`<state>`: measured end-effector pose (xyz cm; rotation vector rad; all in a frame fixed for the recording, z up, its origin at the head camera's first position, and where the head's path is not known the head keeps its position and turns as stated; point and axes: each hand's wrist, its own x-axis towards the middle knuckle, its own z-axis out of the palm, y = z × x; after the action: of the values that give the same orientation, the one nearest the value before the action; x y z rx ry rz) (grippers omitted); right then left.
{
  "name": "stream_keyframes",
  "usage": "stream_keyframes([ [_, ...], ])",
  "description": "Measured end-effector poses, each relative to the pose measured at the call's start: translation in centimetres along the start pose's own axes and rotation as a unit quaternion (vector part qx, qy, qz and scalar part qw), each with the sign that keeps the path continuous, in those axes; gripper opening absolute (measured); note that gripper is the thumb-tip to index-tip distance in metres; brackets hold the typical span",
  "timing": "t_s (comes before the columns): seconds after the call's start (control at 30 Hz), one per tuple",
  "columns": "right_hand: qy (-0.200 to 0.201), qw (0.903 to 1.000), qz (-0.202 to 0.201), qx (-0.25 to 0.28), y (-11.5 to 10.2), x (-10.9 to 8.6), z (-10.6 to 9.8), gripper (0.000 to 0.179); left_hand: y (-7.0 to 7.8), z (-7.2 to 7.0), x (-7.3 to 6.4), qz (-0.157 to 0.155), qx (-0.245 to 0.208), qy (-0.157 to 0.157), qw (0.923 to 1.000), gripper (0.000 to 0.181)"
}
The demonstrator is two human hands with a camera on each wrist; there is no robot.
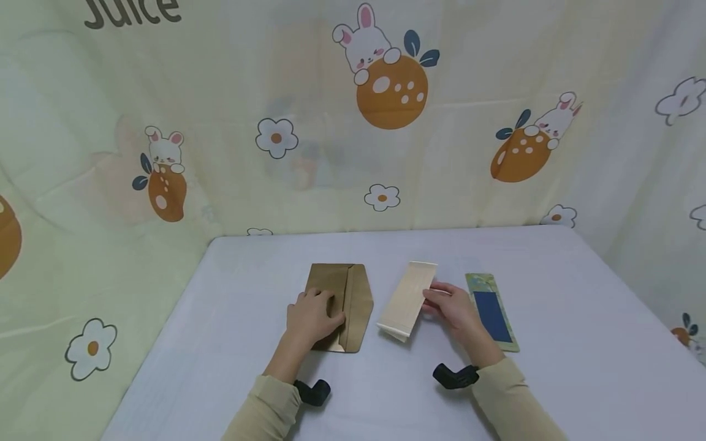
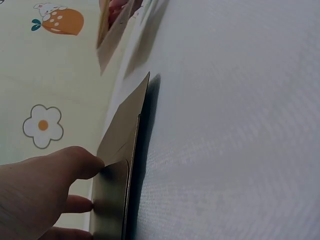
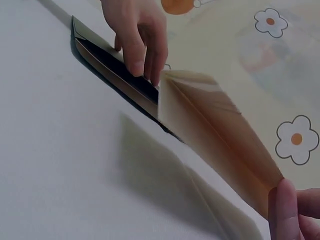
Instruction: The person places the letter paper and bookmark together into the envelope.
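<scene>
A gold envelope (image 1: 360,306) lies on the table, its pointed flap folded out to the right. On its face rests my left hand (image 1: 313,315), thumb near the flap's crease and fingertips touching the paper. From the right wrist view the envelope's mouth (image 3: 120,80) gapes a little. My right hand (image 1: 453,312) pinches the right edge of a folded cream paper (image 1: 408,297) between thumb and fingers. That paper is tilted and held above the table, its folded layers parted in the right wrist view (image 3: 215,130).
Right of my right hand lies a narrow green card with a dark blue panel (image 1: 493,315), partly behind the wrist. Black wrist pieces (image 1: 313,392) sit at both cuffs. A white cloth covers the table (image 1: 248,294), and a printed curtain (image 1: 220,92) hangs behind it.
</scene>
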<state>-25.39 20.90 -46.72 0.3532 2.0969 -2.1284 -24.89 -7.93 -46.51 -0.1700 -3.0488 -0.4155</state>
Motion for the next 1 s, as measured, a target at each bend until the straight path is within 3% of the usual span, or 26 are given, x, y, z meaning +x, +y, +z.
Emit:
stream_keyframes([
  [0.47,0.013,0.9983,-0.012,0.055,0.6,-0.4,2.4,0.046,0.0,-0.2,-0.1,0.008,-0.006,0.011,0.9999,0.052],
  [1.0,0.028,0.9993,-0.014,0.021,0.9,-1.1,4.4,0.040,-0.2,0.0,0.0,0.002,-0.002,0.014,0.9999,0.051],
])
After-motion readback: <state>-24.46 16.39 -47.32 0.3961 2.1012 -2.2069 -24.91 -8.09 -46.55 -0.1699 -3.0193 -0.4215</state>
